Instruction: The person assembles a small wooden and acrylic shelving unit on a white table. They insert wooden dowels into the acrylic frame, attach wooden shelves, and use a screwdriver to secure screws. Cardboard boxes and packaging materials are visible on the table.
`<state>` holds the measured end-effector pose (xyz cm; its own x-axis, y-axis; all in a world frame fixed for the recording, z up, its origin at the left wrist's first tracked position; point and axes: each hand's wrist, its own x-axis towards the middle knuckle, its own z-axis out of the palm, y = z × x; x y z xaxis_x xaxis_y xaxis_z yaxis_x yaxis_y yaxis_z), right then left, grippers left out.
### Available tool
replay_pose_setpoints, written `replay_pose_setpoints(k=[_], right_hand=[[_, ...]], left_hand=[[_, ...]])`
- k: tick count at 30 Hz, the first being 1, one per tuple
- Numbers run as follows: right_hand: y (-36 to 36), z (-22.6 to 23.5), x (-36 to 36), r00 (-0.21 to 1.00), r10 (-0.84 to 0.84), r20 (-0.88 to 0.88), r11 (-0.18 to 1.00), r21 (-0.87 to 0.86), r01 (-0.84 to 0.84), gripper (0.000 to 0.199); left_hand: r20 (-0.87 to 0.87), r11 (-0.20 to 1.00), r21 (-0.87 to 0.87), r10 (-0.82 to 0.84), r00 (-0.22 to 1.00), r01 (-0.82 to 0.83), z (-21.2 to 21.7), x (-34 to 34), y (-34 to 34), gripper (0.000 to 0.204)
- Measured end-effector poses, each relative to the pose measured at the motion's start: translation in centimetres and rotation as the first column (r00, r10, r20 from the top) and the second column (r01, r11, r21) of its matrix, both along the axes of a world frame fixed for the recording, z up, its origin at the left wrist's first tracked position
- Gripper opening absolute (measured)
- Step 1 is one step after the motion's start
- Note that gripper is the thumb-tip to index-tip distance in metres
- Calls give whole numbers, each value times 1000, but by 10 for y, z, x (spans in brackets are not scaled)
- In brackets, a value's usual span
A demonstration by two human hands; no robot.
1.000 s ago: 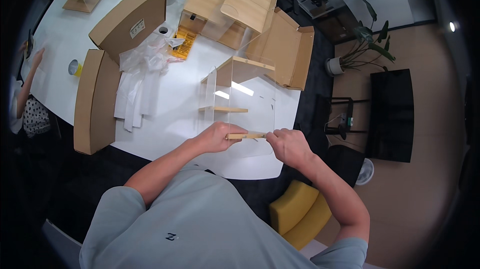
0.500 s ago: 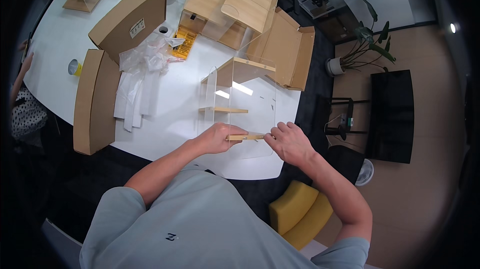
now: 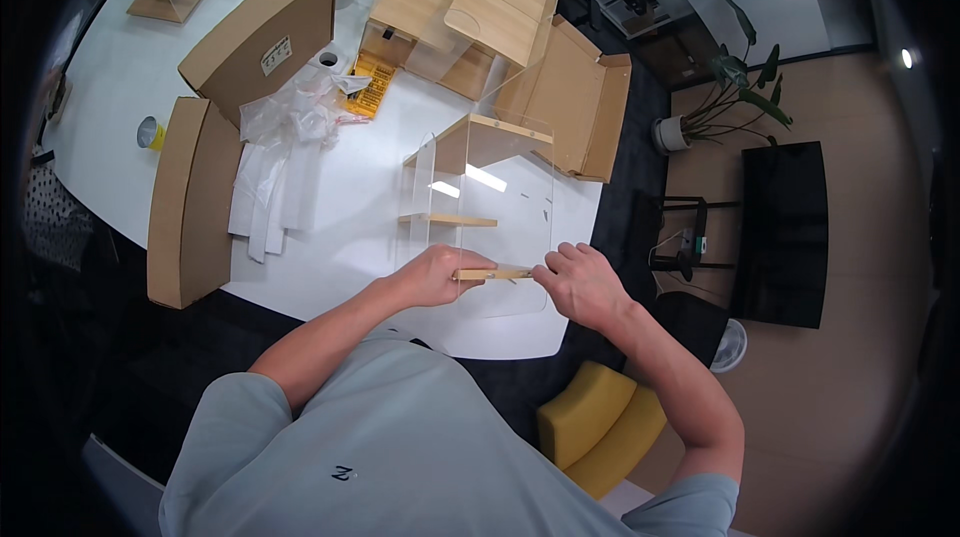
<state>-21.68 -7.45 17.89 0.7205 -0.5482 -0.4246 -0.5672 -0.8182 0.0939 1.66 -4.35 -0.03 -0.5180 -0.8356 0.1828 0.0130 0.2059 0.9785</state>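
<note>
In front of me on the white table stands a shelf unit of clear acrylic panels (image 3: 508,202) and pale wooden boards. My left hand (image 3: 436,275) is closed round the left end of the nearest wooden board (image 3: 492,274), at the panel's near part. At that board's right end, my right hand (image 3: 585,285) has its fingers pinched together. What they hold, if anything, is too small to make out. A shorter wooden board (image 3: 462,221) sits beyond, and a wider wooden board (image 3: 508,132) forms the far end.
Cardboard boxes (image 3: 185,207) and crumpled plastic wrapping (image 3: 285,122) lie at the left. An orange-yellow tray (image 3: 370,85) lies by an assembled wood-and-acrylic unit (image 3: 500,12). An open carton (image 3: 570,97) stands at the far right, a yellow chair (image 3: 600,427) near the table's edge.
My right hand has shifted very slightly to the right at the board's end; my left hand keeps its place. At the far left edge, another person's hand has drawn back out of sight.
</note>
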Motion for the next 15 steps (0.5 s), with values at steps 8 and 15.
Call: replay_pose_setpoints(k=[8, 15], right_hand=[[0, 0, -2, 1000, -19, 15, 1000, -4, 19, 7], [-2, 1, -1, 999, 37, -11, 999, -22, -38, 7]], left_hand=[[-5, 1000, 0, 0, 1000, 0, -1, -1, 0, 32], [-1, 1000, -1, -4, 1000, 4, -1, -1, 0, 33]])
